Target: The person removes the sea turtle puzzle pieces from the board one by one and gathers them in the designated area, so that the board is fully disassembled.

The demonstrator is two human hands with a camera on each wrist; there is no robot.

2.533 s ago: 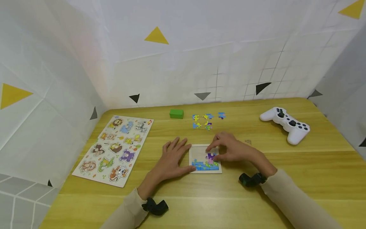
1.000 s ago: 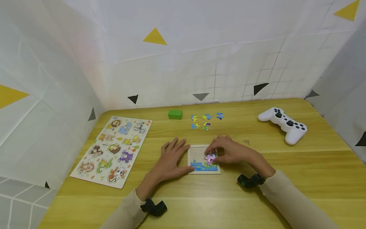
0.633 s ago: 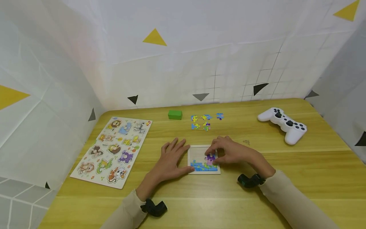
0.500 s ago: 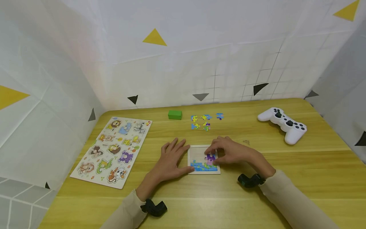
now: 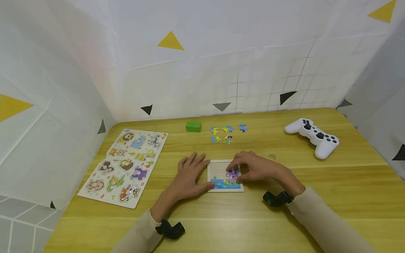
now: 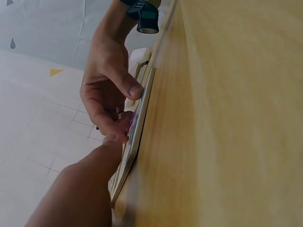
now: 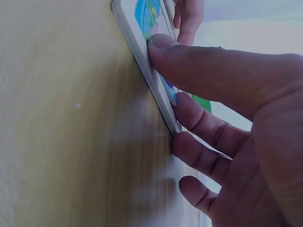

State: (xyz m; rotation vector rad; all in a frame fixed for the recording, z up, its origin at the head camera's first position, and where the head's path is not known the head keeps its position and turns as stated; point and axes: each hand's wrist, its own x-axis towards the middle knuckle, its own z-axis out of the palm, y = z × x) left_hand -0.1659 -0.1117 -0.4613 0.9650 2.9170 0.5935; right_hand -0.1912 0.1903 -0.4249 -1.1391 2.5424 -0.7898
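Note:
The shallow puzzle tray (image 5: 225,161) has blue, green and pink pieces joined along its near side. At its right side my right hand (image 5: 257,166) pinches a purple piece (image 5: 232,173) between thumb and index finger. My left hand (image 5: 189,178) rests spread at the tray's left edge, thumb on the near corner and index fingertip at the far one. The right wrist view shows the right thumb (image 7: 163,47) over the tray's rim (image 7: 142,59); the fingers partly hide the pieces. In the left wrist view the right hand (image 6: 106,71) bends over the tray.
Several loose puzzle pieces (image 5: 229,129) lie beyond the tray, with a green block (image 5: 193,126) to their left. An animal puzzle board (image 5: 124,165) lies at the left, a white game controller (image 5: 312,137) at the right. A white sheet (image 5: 196,77) hangs behind the table.
The piece in my right hand looked pale pink a second ago and now shows purple, its tilt slightly different. The right fingers have shifted only slightly. My left hand stays at the tray's left edge.

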